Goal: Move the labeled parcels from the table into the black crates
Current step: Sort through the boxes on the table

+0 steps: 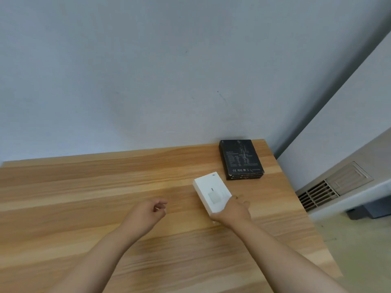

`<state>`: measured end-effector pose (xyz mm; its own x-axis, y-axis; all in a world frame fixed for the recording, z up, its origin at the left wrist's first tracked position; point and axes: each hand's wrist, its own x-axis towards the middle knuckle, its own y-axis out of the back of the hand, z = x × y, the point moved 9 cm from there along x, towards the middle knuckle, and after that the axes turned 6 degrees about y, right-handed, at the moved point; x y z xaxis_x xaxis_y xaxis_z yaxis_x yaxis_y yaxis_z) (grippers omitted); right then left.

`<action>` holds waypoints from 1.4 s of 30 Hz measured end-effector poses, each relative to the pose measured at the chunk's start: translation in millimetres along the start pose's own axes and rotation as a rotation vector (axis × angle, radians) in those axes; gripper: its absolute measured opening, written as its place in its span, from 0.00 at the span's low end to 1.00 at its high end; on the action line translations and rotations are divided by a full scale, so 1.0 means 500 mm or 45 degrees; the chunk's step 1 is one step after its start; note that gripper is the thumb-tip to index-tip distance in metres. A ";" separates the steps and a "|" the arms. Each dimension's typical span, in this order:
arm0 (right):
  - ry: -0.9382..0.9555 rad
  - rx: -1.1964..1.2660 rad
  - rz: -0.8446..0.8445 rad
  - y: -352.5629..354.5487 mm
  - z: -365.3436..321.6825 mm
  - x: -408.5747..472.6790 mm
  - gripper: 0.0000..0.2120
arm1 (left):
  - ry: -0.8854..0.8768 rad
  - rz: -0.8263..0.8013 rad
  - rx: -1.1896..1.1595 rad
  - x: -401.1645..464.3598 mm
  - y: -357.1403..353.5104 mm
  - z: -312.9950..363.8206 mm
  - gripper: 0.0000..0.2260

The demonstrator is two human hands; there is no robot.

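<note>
The right hand (231,210) grasps the near end of a white box (211,192) lying on the wooden bench (105,187), fingers seemingly curled over its right edge. The left hand (146,212) hovers beside it, loosely curled, its grip released. A black box (241,158) lies flat near the bench's far right corner.

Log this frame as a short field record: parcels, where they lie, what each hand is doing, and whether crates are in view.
surface: light wooden table
parcel 1: flat white rectangular box, near the table's right side
parcel 2: flat black printed box, far right corner, by the wall
right hand: grips the white box's near end
left hand: loosely curled, holds nothing
black crates: not in view
</note>
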<state>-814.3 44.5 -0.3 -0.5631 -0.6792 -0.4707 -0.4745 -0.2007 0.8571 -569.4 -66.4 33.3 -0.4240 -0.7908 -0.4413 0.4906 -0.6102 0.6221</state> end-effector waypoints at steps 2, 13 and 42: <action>0.142 -0.058 0.068 0.035 -0.066 -0.022 0.43 | -0.016 0.050 -0.069 -0.003 0.038 0.005 0.14; 0.806 -0.285 0.625 0.240 -0.405 -0.198 0.37 | -0.076 0.498 -0.261 -0.079 0.343 0.039 0.20; 0.983 1.160 0.525 0.518 -0.580 -0.327 0.10 | -0.479 0.737 -0.890 -0.249 0.659 0.144 0.13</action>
<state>-649.2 -101.0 359.4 -0.3851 -0.8711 0.3048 -0.8242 0.4732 0.3112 -409.4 -165.5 339.8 -0.1311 -0.9839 0.1214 0.9877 -0.1191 0.1009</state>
